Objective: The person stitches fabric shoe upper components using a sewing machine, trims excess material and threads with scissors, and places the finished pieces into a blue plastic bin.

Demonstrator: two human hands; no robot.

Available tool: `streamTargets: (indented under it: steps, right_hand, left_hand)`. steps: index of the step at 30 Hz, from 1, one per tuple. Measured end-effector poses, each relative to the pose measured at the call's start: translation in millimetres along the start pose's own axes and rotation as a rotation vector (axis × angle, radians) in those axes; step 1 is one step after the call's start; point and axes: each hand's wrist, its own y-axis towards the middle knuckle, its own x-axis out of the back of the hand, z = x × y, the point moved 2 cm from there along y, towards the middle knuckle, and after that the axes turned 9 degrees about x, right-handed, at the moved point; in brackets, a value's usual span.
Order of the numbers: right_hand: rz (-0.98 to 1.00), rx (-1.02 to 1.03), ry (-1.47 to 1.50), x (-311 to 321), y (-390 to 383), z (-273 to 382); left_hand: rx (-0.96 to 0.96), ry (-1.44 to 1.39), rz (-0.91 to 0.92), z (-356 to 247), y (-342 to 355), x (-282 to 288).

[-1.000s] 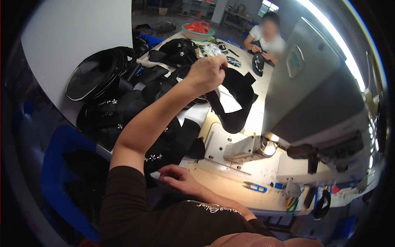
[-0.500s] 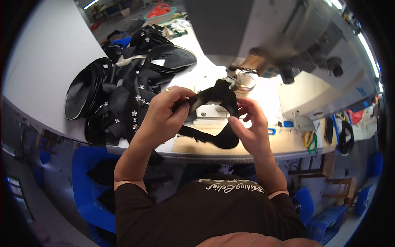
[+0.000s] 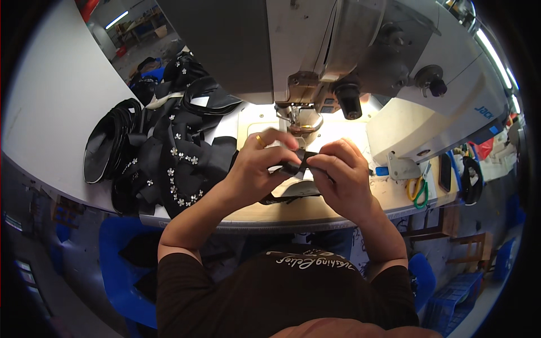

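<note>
While the left hand (image 3: 260,163) and the right hand (image 3: 340,173) pinch a black strap (image 3: 297,164) between them, it runs left to right, just in front of the sewing machine's needle (image 3: 297,121) and above the counter (image 3: 293,211). Both hands are clenched on it (most of its length is hidden by fingers). A pile of black pieces (image 3: 169,152) lies to the left.
</note>
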Motion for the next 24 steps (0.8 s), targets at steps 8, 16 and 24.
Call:
streamTargets:
  steps: [8,16,24]
  right_hand:
    - [0.144,0.099,-0.189,5.0,4.7,-30.8]
    - [0.076,0.156,-0.152,-6.5,1.8,-55.6]
    - [0.040,0.195,-0.148,-7.5,7.6,-55.0]
  left_hand:
    - [-0.276,0.377,-0.215,17.3,13.1,-8.4]
    - [-0.249,0.409,-0.262,18.8,19.6,-11.3]
    - [-0.249,0.451,-0.272,21.1,18.1,-11.5]
